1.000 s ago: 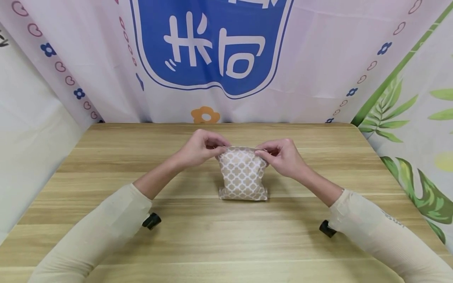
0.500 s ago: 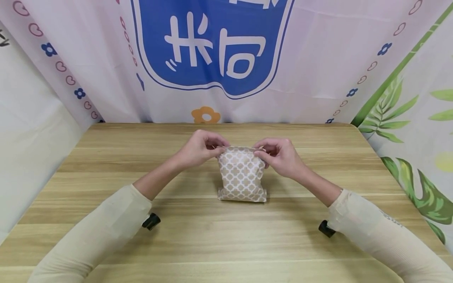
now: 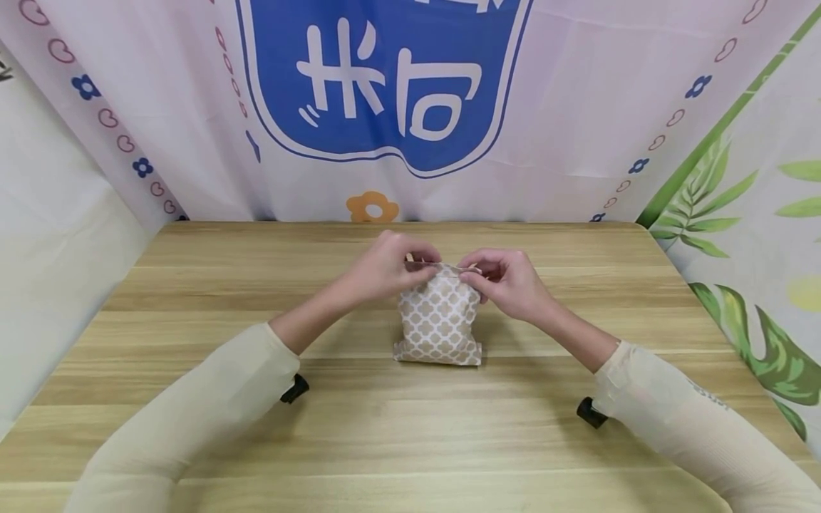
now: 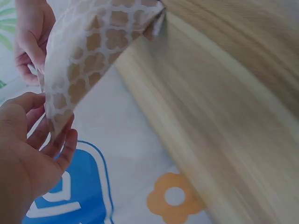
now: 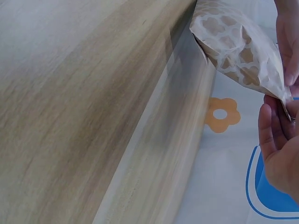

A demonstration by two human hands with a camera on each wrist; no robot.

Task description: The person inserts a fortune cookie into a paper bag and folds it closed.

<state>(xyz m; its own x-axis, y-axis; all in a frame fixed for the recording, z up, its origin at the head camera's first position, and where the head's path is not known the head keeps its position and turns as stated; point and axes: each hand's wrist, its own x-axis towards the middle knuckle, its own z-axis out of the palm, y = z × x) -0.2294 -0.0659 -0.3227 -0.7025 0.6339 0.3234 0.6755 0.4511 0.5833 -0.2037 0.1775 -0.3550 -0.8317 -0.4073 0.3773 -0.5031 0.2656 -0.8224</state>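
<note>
A small beige paper bag [image 3: 437,320] with a white lattice pattern stands on the wooden table, puffed out as if filled; its contents are hidden. My left hand [image 3: 391,267] has its thumb in front of the top edge and its fingers behind, near the middle. My right hand [image 3: 507,281] pinches the top right corner the same way. In the left wrist view, the left hand [image 4: 35,140] holds the rim of the bag [image 4: 84,60], fingers behind it. The right wrist view shows the right hand [image 5: 282,149] gripping the bag's edge [image 5: 233,51].
The wooden table [image 3: 385,434] reaches back to a printed cloth backdrop [image 3: 564,121]. Black wrist devices, left [image 3: 295,389] and right [image 3: 591,412], hang below the sleeves, near the tabletop. A leaf-print cloth [image 3: 757,235] hangs on the right.
My left hand has slid right along the bag's top edge, from the left corner toward the middle. The right hand stays at its corner, and the bag has barely shifted.
</note>
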